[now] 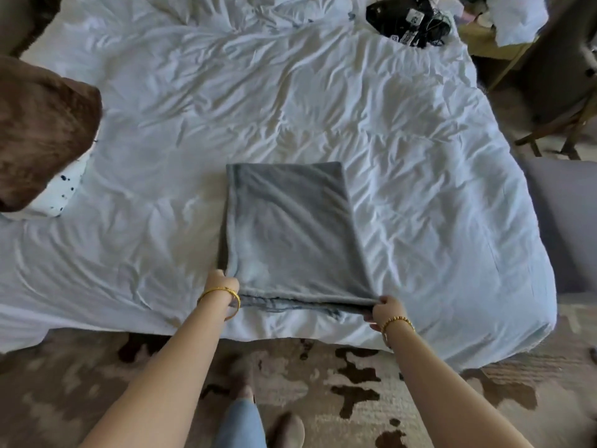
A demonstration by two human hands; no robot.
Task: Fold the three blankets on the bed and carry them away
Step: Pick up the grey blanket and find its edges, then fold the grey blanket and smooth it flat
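I stand at the near side of the bed (pixel 290 101), and the grey blanket (pixel 290 227) lies on it in front of me, folded into a long rectangle. Its far short edge points to the middle of the bed and its near short edge lies close to the near edge of the bed.

My left hand (pixel 223 282) holds the near left corner of the blanket. The fingers are curled around the cloth there, clamped on it. My right hand (pixel 386 310) holds the near right corner; the thumb and fingers pinch the layers together, and the edge between my two hands is pulled almost straight. Under this top edge I see more grey layers of the same blanket. On each wrist I wear a gold bangle (pixel 223 294).

A brown blanket (pixel 45 130) sits in a heap at the left side of the bed, partly on a white pillow (pixel 61 192) with dark blue spots. At the far right corner of the bed lies a black pile (pixel 407 21) with cables and white labels. Beside the bed on the right there is a grey seat (pixel 568 221), and further away some chair legs (pixel 555 130). Below the bed is a rug (pixel 355 392) with brown patches, where my feet are.
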